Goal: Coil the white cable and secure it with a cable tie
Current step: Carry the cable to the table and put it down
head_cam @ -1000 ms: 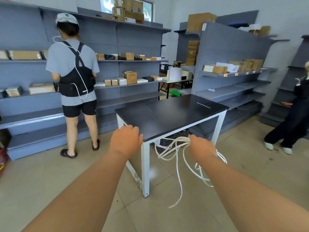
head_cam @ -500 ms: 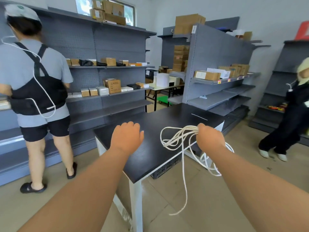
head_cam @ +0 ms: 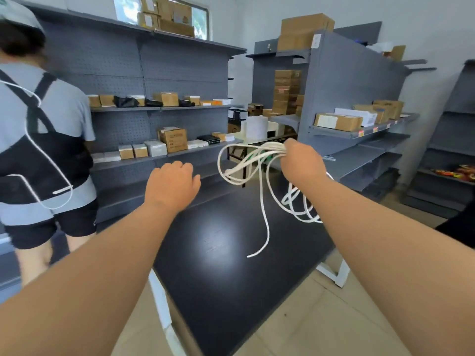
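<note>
The right hand (head_cam: 303, 163) hides its fingers; its forearm (head_cam: 372, 253) covers some white cable (head_cam: 264, 201).

Person, own view, two limbs entered.

Left forearm (head_cam: 102, 265): bare along its whole visible length, from the frame edge at 8 o'clock up to the wrist; broad at the edge, narrowing steadily; surface smooth, slightly blurred.

Left hand (head_cam: 172, 186): bare; back of hand toward camera, knuckles as a row of rounded bumps at its 12 o'clock edge, thumb at its 3 o'clock side.

Right forearm (head_cam: 372, 247): bare, from the edge at 4 o'clock to the wrist; same tapering shape.

Right hand (head_cam: 302, 163): bare; back and wrist shown, one knuckle standing up at its 11 o'clock corner, fingertips hidden.
</note>
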### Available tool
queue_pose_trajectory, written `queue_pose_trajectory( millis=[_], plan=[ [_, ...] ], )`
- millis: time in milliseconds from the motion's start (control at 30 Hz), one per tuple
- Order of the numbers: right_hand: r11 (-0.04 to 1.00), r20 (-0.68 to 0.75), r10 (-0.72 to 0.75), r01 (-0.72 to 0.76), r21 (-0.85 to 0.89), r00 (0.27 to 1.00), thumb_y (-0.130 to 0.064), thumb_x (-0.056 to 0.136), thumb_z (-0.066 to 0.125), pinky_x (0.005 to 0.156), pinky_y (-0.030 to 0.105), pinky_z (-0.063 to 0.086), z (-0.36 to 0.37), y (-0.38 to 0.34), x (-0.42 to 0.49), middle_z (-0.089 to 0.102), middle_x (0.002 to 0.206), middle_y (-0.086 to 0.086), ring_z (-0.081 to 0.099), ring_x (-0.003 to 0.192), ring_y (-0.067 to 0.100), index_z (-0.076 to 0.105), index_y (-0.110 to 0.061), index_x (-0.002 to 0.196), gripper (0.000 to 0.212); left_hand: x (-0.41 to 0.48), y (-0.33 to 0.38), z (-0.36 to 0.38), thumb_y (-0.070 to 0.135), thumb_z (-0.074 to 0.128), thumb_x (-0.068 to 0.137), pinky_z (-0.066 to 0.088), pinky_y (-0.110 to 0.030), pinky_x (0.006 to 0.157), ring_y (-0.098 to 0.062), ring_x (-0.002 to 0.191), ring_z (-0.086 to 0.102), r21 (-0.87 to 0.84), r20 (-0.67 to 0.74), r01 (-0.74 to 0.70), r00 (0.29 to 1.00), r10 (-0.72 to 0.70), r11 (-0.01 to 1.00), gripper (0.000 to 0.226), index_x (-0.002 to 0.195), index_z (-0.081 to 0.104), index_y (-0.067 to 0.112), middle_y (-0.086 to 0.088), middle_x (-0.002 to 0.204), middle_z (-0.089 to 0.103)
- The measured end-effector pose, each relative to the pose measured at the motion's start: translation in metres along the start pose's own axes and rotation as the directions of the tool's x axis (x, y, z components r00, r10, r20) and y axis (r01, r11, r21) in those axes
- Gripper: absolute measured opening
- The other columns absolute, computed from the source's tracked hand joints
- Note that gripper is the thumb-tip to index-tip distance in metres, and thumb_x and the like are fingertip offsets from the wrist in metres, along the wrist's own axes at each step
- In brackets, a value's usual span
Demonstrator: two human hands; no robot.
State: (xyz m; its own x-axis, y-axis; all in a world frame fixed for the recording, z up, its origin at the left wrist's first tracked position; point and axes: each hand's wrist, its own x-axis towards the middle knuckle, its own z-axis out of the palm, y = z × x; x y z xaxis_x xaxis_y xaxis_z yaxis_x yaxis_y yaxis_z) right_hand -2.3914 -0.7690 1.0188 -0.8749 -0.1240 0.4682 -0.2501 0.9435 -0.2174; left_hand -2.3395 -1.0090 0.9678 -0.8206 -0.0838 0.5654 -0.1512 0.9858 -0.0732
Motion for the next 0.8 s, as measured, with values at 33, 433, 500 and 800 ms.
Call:
queue_pose_trajectory(
  millis=[33, 433, 500, 800],
  plan=[
    [0.999, -0.006, -0.024, 0.024, 0.039, 1.000, -0.011, 0.093, 0.047, 0.075, 0.038, 0.043, 0.010, -0.008, 0.015, 0.063, 0.102, 0.016, 0.056, 0.087, 0.031, 0.050, -0.008, 0.107, 0.015, 0.007, -0.009, 0.007, 0.036, 0.037, 0.096, 0.044, -0.041, 0.081, -0.031, 0.100, 0.057, 0.011, -0.004, 0.031, 1.000, -0.031, 0.999, 0.037, 0.111, 0.058, 0.011, -0.011, 0.108, 0.063],
    [0.845, 0.357, -0.487, 0.327, 0.423, 0.797, -0.017, 0.093, 0.043, 0.074, 0.037, 0.044, 0.225, -0.073, 0.144, 0.062, 0.103, 0.017, 0.057, 0.096, 0.036, 0.053, -0.010, 0.095, 0.012, 0.057, -0.083, 0.108, 0.032, 0.040, 0.093, 0.043, -0.040, 0.076, -0.035, 0.091, 0.057, 0.224, 0.040, 0.418, 0.899, -0.437, 0.880, 0.031, 0.096, 0.059, 0.009, -0.013, 0.097, 0.062],
    [0.818, 0.408, -0.552, 0.381, 0.431, 0.727, -0.018, 0.094, 0.042, 0.075, 0.037, 0.043, 0.265, -0.064, 0.154, 0.063, 0.105, 0.018, 0.058, 0.098, 0.036, 0.053, -0.009, 0.097, 0.015, 0.066, -0.079, 0.125, 0.032, 0.041, 0.094, 0.042, -0.040, 0.077, -0.035, 0.094, 0.057, 0.232, 0.049, 0.483, 0.861, -0.506, 0.845, 0.031, 0.099, 0.060, 0.008, -0.013, 0.100, 0.062],
    [0.688, 0.658, -0.664, 0.635, 0.352, 0.356, -0.026, 0.090, 0.051, 0.074, 0.032, 0.040, 0.391, 0.033, 0.188, 0.063, 0.108, 0.009, 0.059, 0.100, 0.031, 0.051, -0.014, 0.105, 0.019, 0.080, -0.026, 0.214, 0.035, 0.040, 0.093, 0.042, -0.039, 0.082, -0.033, 0.097, 0.060, 0.316, 0.149, 0.603, 0.731, -0.666, 0.732, 0.032, 0.104, 0.060, 0.013, -0.009, 0.105, 0.064]
  ],
)
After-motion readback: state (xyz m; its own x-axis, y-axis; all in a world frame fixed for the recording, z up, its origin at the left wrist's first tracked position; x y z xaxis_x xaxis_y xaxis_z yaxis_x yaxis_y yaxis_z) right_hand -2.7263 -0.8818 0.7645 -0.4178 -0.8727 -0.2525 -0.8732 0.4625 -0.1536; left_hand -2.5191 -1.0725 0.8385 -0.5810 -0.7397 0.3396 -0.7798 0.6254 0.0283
